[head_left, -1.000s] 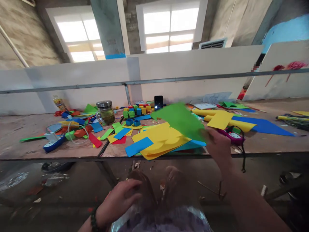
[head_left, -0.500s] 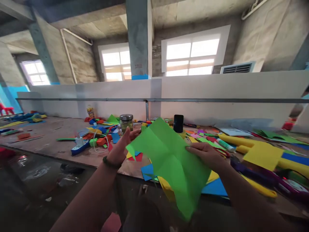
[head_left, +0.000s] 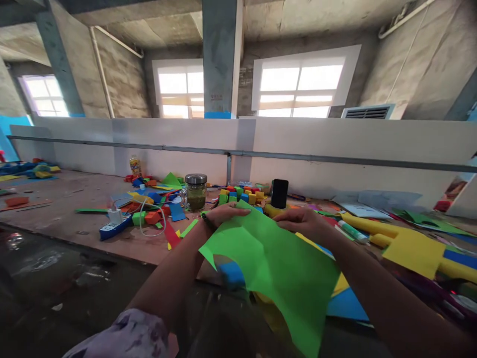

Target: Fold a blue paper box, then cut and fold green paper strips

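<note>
A large green paper sheet (head_left: pixel 276 263), creased and with a curved cut along its lower left side, hangs over the table's front edge. My left hand (head_left: pixel 229 213) holds its upper left corner, fingers pressed together on the paper, a dark bracelet at the wrist. On the upper right edge, my right hand (head_left: pixel 301 221) pinches the same sheet between thumb and fingers. Yellow and blue paper (head_left: pixel 348 303) lies partly beneath the sheet on the right.
Behind the hands are a lidded glass jar (head_left: pixel 196 193), a phone (head_left: pixel 279 194) standing up, and colored blocks (head_left: pixel 246 195). A power strip (head_left: pixel 116 226) with a white cable lies left. At right are a glue stick (head_left: pixel 352 231) and yellow rolled paper (head_left: pixel 372 226).
My left hand, open beside the sheet before, has moved right and taken hold of its upper corner. The sheet sits slightly lower and further right, still in my right hand. The view has shifted slightly.
</note>
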A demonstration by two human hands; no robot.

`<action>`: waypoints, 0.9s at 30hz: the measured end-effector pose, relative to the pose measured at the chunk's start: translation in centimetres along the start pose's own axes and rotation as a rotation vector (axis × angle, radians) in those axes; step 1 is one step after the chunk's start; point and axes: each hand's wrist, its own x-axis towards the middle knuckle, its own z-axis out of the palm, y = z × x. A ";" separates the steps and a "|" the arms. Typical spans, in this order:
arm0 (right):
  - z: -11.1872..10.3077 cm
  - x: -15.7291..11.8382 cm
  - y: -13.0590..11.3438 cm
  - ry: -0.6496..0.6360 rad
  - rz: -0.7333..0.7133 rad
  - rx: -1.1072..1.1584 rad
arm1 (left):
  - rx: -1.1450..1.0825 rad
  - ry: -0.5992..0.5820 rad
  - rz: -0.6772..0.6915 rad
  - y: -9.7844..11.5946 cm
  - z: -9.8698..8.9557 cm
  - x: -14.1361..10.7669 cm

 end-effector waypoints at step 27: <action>1.2 -3.2 8.4 0.519 0.086 -0.109 | -0.211 0.384 -0.066 -6.5 -2.4 4.9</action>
